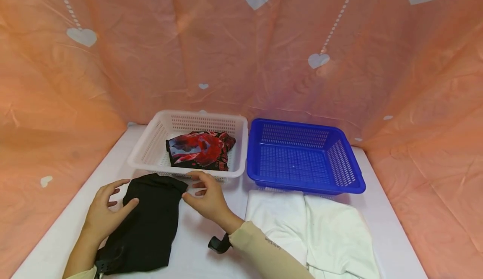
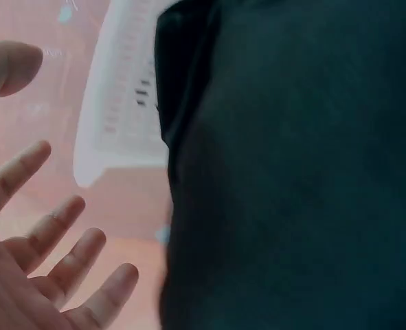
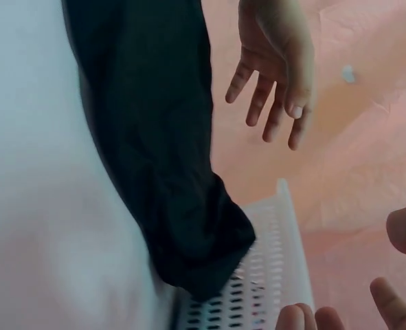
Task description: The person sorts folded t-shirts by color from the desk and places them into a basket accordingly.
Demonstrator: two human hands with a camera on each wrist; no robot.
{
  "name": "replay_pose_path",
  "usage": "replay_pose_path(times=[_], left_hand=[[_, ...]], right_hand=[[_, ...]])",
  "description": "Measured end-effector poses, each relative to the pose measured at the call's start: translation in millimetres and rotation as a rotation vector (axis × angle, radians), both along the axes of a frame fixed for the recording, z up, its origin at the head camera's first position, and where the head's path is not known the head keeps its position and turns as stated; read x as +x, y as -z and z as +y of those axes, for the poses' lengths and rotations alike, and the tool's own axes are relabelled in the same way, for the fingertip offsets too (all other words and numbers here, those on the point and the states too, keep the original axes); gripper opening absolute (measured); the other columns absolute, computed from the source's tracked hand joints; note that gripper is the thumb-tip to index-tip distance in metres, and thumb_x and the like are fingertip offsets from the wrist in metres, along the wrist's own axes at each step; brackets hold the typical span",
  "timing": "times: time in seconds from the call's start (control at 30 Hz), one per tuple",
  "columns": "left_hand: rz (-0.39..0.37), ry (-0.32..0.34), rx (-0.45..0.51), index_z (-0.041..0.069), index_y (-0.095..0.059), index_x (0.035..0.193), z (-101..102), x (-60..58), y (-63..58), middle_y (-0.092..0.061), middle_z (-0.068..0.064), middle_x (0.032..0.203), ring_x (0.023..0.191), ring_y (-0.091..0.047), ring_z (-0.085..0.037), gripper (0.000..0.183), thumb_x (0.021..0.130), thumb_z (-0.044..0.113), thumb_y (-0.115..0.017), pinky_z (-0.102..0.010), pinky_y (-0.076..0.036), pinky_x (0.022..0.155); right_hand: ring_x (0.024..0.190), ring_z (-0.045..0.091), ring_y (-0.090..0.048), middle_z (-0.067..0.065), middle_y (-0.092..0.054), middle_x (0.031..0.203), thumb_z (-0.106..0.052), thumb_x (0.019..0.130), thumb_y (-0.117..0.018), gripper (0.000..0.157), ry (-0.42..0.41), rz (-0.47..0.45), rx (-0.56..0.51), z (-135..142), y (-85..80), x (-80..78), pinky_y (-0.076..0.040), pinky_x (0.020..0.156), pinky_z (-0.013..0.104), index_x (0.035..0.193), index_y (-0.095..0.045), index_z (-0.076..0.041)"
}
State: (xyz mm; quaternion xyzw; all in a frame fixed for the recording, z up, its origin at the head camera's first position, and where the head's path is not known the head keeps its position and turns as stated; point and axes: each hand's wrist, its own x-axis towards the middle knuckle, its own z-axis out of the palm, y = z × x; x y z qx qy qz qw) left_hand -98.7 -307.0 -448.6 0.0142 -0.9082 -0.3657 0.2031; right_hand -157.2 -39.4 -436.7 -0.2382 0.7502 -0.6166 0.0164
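Note:
A folded piece of black clothing [image 1: 151,224] lies on the white table in front of the white basket. My left hand [image 1: 107,210] hovers at its left edge, fingers spread and holding nothing; the left wrist view shows these fingers [image 2: 79,265] apart from the black cloth [image 2: 292,172]. Near the cloth's top right corner is my right hand [image 1: 207,197], thumb and fingers parted with nothing between them. In the right wrist view the cloth [image 3: 148,137] reaches up against the basket, and my right fingers [image 3: 391,302] show at the lower right.
The white basket [image 1: 145,149] holds a black-and-red printed garment [image 1: 203,149]. Beside it on the right stands a blue basket [image 1: 302,187]. Folded white clothing [image 1: 336,233] lies before the blue basket. An orange curtain [image 1: 226,52] with hearts encloses the table's back and sides.

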Motion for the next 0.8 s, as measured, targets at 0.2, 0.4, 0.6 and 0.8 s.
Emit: replay_pose_path(times=[0.2,0.4,0.6,0.8], left_hand=[[-0.137,0.012,0.029,0.008,-0.049,0.136,-10.1,10.3,12.5,-0.046,-0.025,0.127,0.102,-0.043,-0.002,0.061,0.083,0.023,-0.076,-0.01,-0.04,0.069],[-0.248,0.078,0.047,0.004,-0.039,0.141,-14.8,14.0,21.1,-0.044,-0.033,0.127,0.108,-0.055,-0.049,0.069,0.084,0.023,-0.074,-0.012,-0.042,0.068],[-0.338,0.151,0.064,0.003,-0.029,0.146,-17.0,13.4,26.5,-0.039,-0.039,0.133,0.113,-0.049,-0.058,0.077,0.085,0.022,-0.073,-0.044,-0.051,0.079],[-0.464,0.125,0.051,0.009,-0.022,0.15,-16.1,14.7,25.2,-0.04,-0.039,0.133,0.114,-0.048,-0.056,0.084,0.086,0.033,-0.071,-0.056,-0.049,0.077]], right_hand=[[0.098,0.033,-0.065,0.021,-0.059,0.12,-0.012,0.079,-0.073,0.049,-0.026,-0.07,0.023,-7.7,17.2,5.1,-0.056,0.081,0.033,0.126,-0.059,-0.014],[0.096,0.026,-0.065,0.02,-0.057,0.122,-0.014,0.078,-0.076,0.053,-0.037,-0.158,0.104,-15.0,27.8,10.3,-0.052,0.079,0.022,0.127,-0.057,-0.018],[0.096,0.02,-0.064,0.016,-0.059,0.118,-0.019,0.076,-0.077,0.054,-0.073,-0.232,0.195,-20.2,37.3,14.2,-0.049,0.078,0.022,0.126,-0.056,-0.022],[0.092,0.014,-0.063,0.014,-0.059,0.115,-0.017,0.074,-0.078,0.056,-0.101,-0.265,0.212,-26.3,46.5,15.1,-0.049,0.076,0.021,0.125,-0.056,-0.022]])
